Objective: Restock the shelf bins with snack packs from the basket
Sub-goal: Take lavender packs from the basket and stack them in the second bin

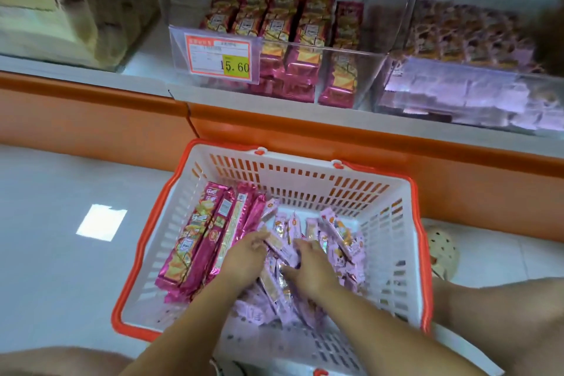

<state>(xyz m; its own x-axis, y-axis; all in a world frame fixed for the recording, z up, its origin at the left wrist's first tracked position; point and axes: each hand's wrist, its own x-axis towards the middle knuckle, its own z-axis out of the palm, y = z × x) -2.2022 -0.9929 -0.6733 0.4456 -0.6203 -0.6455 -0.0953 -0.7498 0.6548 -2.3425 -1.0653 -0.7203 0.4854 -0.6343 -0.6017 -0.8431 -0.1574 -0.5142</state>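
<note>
A white basket with an orange rim (305, 175) sits on the floor below the shelf. Long magenta snack packs (195, 238) lie along its left side, and a heap of small pale pink packs (341, 238) fills the middle and right. Both hands are down in the pink heap. My left hand (244, 256) curls around a few pink packs at the heap's left edge. My right hand (308, 265) lies spread on the heap, fingers pressed among the packs. Above, a clear bin (305, 49) holds upright magenta packs, and the bin to its right (457, 85) holds pink packs.
An orange ledge (305, 128) runs along the shelf front, just behind the basket. A price tag reading 15.60 (221, 59) hangs on the magenta bin. Cardboard boxes (61, 0) stand on the shelf at the left. A perforated clog (442, 250) rests right of the basket.
</note>
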